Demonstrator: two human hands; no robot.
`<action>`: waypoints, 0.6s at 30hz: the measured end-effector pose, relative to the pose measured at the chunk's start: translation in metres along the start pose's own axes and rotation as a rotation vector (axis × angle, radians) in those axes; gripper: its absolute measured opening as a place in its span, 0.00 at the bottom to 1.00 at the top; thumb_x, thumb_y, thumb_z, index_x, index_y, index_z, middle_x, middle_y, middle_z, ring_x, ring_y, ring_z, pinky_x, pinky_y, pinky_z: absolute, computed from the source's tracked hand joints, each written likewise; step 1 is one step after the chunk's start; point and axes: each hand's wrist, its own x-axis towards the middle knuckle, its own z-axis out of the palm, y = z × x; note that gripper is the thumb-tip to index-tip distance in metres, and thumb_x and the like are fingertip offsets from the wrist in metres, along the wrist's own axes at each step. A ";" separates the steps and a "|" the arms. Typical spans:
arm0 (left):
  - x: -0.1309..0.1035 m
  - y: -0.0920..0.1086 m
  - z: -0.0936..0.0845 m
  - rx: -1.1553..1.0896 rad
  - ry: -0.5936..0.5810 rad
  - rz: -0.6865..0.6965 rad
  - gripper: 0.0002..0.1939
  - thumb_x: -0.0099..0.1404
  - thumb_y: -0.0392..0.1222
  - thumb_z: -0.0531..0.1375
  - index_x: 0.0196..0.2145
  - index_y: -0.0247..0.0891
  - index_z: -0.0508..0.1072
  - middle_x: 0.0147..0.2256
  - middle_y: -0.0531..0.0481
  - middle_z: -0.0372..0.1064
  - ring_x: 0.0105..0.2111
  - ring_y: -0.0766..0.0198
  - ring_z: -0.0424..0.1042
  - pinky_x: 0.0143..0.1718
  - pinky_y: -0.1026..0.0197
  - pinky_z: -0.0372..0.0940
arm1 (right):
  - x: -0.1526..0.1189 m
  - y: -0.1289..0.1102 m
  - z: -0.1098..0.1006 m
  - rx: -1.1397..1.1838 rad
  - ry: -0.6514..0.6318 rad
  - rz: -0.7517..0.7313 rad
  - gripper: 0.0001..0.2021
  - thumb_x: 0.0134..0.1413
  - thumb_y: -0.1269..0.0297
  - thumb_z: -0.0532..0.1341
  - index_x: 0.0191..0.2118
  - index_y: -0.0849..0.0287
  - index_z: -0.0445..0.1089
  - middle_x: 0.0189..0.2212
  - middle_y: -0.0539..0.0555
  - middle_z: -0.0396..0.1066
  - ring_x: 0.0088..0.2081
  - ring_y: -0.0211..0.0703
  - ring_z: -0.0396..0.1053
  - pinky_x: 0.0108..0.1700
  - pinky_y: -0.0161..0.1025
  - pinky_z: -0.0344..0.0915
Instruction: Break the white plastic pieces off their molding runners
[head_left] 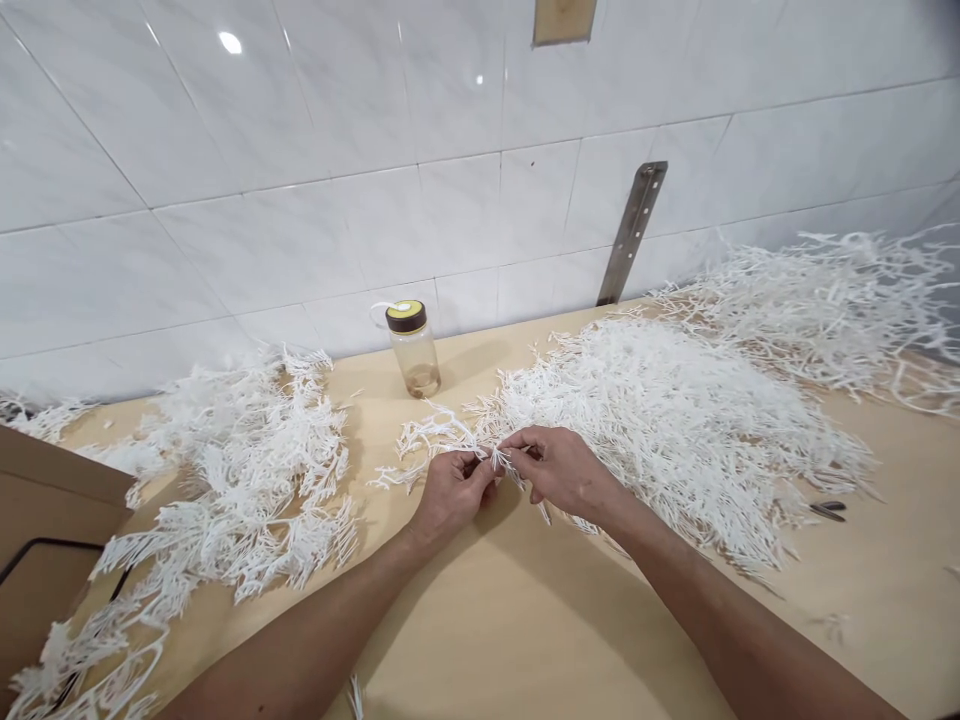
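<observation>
Both hands meet near the middle of the table, fingers pinched at one white branched plastic sprig (498,458). My left hand (454,495) grips its stem, and a longer white branching piece (435,432) extends from behind those fingers to the upper left. At the sprig's fanned tips, my right hand (559,470) is closed with thumb and forefinger together. Just beyond the right hand spreads a large heap of small white sprigs (660,420). On the left lies another pile of white branched pieces (247,480), bushier in form.
A clear bottle with a dark and yellow-green lid (414,350) stands near the tiled wall. Looser white branches (832,310) lie at the back right. Small dark snips or a similar tool (829,511) rest at right. A cardboard box (56,530) borders the left side; a metal bracket (634,232) leans against the wall.
</observation>
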 end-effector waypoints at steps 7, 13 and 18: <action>0.000 -0.003 0.001 0.049 0.027 0.047 0.20 0.60 0.55 0.61 0.21 0.36 0.72 0.16 0.51 0.65 0.18 0.67 0.63 0.21 0.64 0.59 | -0.002 0.003 0.009 -0.254 0.180 -0.214 0.09 0.57 0.71 0.56 0.30 0.57 0.73 0.29 0.50 0.74 0.30 0.40 0.71 0.35 0.36 0.63; 0.001 0.001 -0.001 0.092 0.013 0.039 0.22 0.62 0.55 0.59 0.19 0.37 0.66 0.15 0.55 0.58 0.17 0.70 0.56 0.20 0.65 0.51 | -0.004 0.002 0.018 -0.389 0.172 -0.247 0.09 0.62 0.72 0.54 0.33 0.59 0.70 0.32 0.53 0.72 0.33 0.41 0.68 0.36 0.38 0.59; 0.003 0.005 -0.004 0.044 -0.033 0.011 0.22 0.59 0.57 0.61 0.20 0.36 0.66 0.16 0.57 0.54 0.18 0.71 0.51 0.20 0.64 0.46 | -0.005 -0.002 0.017 -0.296 0.143 -0.180 0.08 0.60 0.72 0.55 0.31 0.58 0.69 0.29 0.51 0.72 0.32 0.40 0.68 0.35 0.37 0.59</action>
